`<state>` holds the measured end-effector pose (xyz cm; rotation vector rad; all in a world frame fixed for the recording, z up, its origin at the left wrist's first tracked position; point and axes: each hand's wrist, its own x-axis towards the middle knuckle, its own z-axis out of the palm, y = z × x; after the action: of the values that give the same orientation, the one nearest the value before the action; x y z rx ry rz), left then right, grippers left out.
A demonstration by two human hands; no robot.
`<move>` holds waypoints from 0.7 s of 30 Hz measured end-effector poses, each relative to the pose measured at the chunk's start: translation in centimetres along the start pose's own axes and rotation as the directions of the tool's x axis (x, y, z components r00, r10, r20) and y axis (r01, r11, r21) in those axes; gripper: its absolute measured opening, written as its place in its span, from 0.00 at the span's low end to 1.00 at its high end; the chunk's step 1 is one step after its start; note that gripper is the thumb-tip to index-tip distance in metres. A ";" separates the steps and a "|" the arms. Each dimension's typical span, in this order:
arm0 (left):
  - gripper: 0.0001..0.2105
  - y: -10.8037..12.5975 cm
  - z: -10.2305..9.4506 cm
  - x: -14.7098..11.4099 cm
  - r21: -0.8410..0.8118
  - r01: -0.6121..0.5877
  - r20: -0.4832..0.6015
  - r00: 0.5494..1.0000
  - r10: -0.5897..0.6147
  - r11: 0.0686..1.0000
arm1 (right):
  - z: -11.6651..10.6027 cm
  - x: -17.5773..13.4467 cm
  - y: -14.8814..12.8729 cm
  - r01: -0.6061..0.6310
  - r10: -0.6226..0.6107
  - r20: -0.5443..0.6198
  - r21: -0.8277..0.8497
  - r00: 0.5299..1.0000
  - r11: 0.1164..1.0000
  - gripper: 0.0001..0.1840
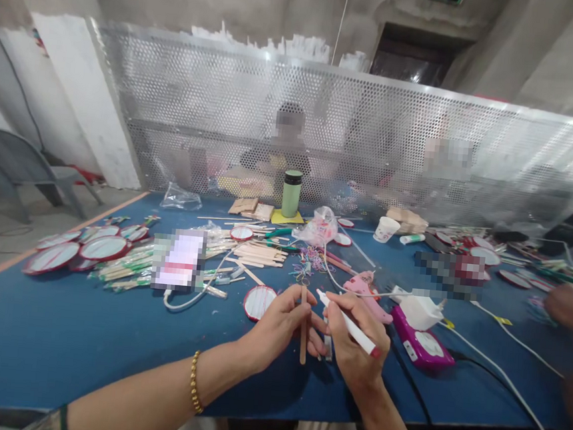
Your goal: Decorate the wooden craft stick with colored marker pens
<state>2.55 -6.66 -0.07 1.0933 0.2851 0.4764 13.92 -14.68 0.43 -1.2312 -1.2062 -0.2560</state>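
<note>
My left hand [276, 328] is closed on a wooden craft stick [304, 344], pinched between thumb and fingers and standing nearly upright. Close beside it, my right hand [364, 362] grips a white marker [356, 333] with a red end, its other end pointing toward the left hand. A small pale piece [327, 349] shows by the left fingertips; what it is I cannot make out. Just behind the left hand lies a round, red-rimmed disc [259, 303]. More loose craft sticks [260, 254] lie in a pile farther back, near tangled coloured strings [310, 260].
A charging phone [181, 259] and more red-rimmed discs [106, 247] lie leftward. A pink glue gun [367, 292], purple power strip [423, 344] and cables are at right. Behind stand a green tumbler [291, 195], a paper cup [386, 229] and a perforated metal divider [215, 115]. A co-worker's blurred hand [572, 310] enters from the right.
</note>
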 end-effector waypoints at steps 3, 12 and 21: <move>0.26 0.0 0.3 -0.2 0.023 0.018 0.012 1.000 -0.018 1.000 | 0.0 0.1 -0.1 0.019 -0.018 0.027 -0.045 0.999 0.999 0.07; 0.28 -0.8 0.8 0.0 0.060 0.029 -0.031 0.999 -0.028 0.998 | 0.1 -0.2 0.0 0.028 -0.023 0.090 -0.051 0.996 0.998 0.08; 0.27 -0.8 0.8 -0.1 0.116 0.018 -0.077 0.997 -0.010 0.993 | 0.1 -0.2 0.2 0.045 -0.036 0.131 -0.067 0.991 0.997 0.09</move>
<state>3.01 -7.63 -0.48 1.1874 0.3917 0.4946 13.92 -14.60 0.08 -1.3013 -1.3452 -0.2535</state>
